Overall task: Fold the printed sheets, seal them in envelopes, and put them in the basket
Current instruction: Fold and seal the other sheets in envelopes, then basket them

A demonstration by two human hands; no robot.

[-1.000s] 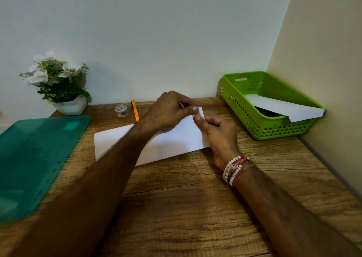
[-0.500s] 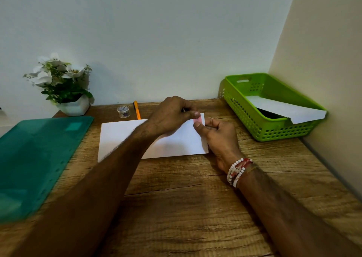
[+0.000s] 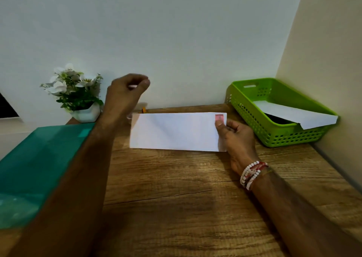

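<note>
White envelope (image 3: pixel 176 131) uncovered; left hand (image 3: pixel 125 94) lifted away.

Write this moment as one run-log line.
left hand: raised, pinching pale scrap | right hand: pinching stamped envelope, thumb just below pink stamp | green basket: one white envelope inside, overhanging rim

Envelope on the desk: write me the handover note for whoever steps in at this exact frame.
Left hand: up above the desk, fingers curled; whether it pinches anything, I cannot tell.
Right hand: grips the right end of the envelope, thumb just below the pink stamp.
Basket: at the right, with another envelope in it, leaning over the rim.
Done: stamp on.
Left: put this envelope in the basket. Its flap side is hidden, so check the seal.
</note>
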